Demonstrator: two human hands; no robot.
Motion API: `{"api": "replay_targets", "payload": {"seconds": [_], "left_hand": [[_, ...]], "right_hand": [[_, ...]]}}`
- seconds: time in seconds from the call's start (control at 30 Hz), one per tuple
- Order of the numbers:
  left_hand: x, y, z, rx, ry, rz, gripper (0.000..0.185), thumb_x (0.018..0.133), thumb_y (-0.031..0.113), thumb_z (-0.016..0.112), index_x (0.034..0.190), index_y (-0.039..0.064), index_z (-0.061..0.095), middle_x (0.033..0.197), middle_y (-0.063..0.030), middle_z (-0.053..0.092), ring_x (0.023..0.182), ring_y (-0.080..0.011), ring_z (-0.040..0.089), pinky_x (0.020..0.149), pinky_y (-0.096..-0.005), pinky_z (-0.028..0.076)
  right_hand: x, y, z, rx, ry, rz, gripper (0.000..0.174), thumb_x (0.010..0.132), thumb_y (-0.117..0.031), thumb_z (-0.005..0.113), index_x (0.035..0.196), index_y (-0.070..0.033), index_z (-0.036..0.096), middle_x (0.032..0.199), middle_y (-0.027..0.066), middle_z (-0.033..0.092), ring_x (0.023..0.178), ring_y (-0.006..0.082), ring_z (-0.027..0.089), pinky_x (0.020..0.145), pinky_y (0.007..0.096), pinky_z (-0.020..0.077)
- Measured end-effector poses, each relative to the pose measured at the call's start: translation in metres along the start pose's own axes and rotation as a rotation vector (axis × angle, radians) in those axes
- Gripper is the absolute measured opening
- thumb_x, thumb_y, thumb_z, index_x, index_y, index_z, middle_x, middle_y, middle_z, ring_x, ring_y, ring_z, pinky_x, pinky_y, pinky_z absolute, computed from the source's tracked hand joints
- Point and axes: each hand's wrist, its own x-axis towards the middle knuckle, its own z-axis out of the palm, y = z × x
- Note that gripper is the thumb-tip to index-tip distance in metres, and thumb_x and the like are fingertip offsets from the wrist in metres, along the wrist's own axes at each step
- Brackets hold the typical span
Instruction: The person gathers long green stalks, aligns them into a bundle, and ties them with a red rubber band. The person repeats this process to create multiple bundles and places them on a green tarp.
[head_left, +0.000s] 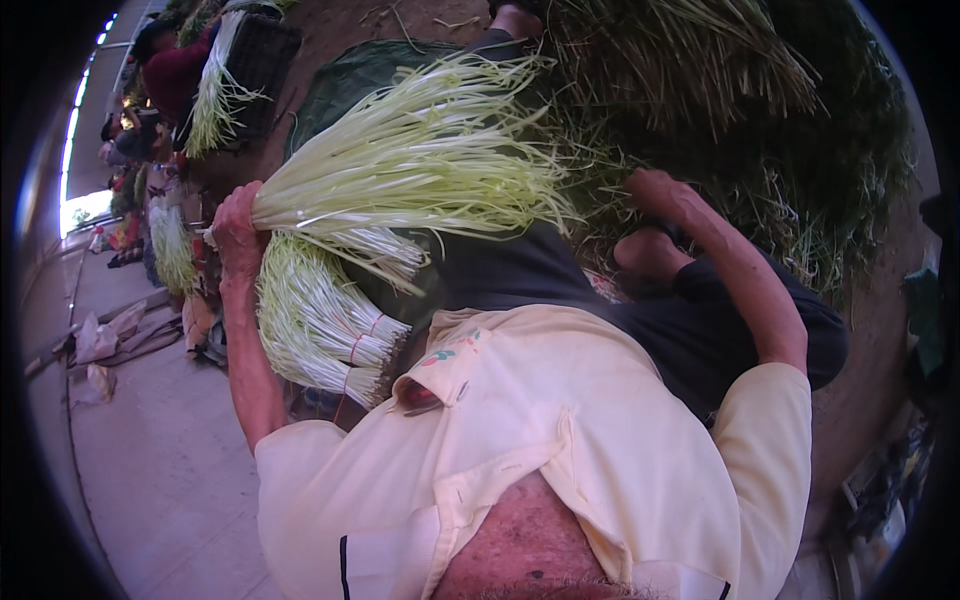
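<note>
My left hand (241, 217) is closed around the white stem end of a large loose bunch of pale leafy stalks, apparently blanched chives (405, 165). The leaves fan out across my lap toward the right. Under that arm lie stacked bundles of the same stalks (322, 322), bound with thin red ties, their cut ends facing my body. Another group of white stalk ends (390, 251) shows just below the held bunch. Over a heap of green leaf litter (742, 187), my right hand (654, 193) has its fingers curled; whether they pinch any leaves is unclear.
Long uncut-looking stalks (690, 52) lie on the heap at the upper right. A dark green sheet (352, 82) covers ground ahead. At upper left, a person in dark red (176, 75) sits by a black crate (262, 60) with pale stalks. Plastic bags (105, 334) lie on the left floor.
</note>
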Motion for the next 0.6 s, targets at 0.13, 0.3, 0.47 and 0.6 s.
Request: {"api": "replay_targets", "payload": {"seconds": [0.13, 0.3, 0.47, 0.6], "left_hand": [[-0.011, 0.0, 0.004, -0.046, -0.003, 0.024, 0.035, 0.084, 0.007, 0.077, 0.118, 0.008, 0.071, 0.098, -0.0133, 0.069, 0.091, -0.0401, 0.068, 0.08, -0.0502, 0.054], [-0.023, 0.002, -0.001, 0.015, -0.04, -0.013, 0.035, 0.084, 0.011, 0.078, 0.117, 0.009, 0.07, 0.097, -0.0128, 0.067, 0.092, -0.0399, 0.068, 0.081, -0.05, 0.054], [-0.036, 0.002, -0.009, -0.003, -0.027, 0.0, 0.036, 0.084, 0.017, 0.078, 0.118, 0.008, 0.069, 0.097, -0.0141, 0.066, 0.092, -0.0401, 0.065, 0.08, -0.0501, 0.051], [-0.05, 0.004, -0.019, 0.033, -0.051, 0.007, 0.035, 0.085, 0.018, 0.077, 0.117, 0.006, 0.068, 0.095, -0.0147, 0.064, 0.09, -0.0403, 0.064, 0.078, -0.0503, 0.05]], "right_hand": [[0.006, -0.024, -0.073, 0.072, 0.207, -0.071, 0.014, 0.096, -0.013, 0.07, 0.103, -0.002, 0.076, 0.098, 0.0217, 0.077, 0.091, 0.0425, 0.077, 0.072, 0.0501, 0.0623], [0.007, -0.107, -0.131, 0.519, 0.608, -0.287, 0.024, 0.102, -0.023, 0.07, 0.1, 0.001, 0.072, 0.088, 0.0236, 0.073, 0.085, 0.0472, 0.072, 0.074, 0.054, 0.0575], [0.026, -0.139, -0.14, 0.613, 0.657, -0.382, 0.018, 0.101, -0.017, 0.071, 0.102, 0.001, 0.072, 0.083, 0.0231, 0.071, 0.08, 0.0447, 0.072, 0.069, 0.0504, 0.0549], [0.048, -0.138, -0.139, 0.761, 0.733, -0.28, 0.019, 0.1, -0.015, 0.069, 0.108, 0.001, 0.073, 0.093, 0.0236, 0.075, 0.088, 0.0414, 0.075, 0.075, 0.0481, 0.0579]]}}
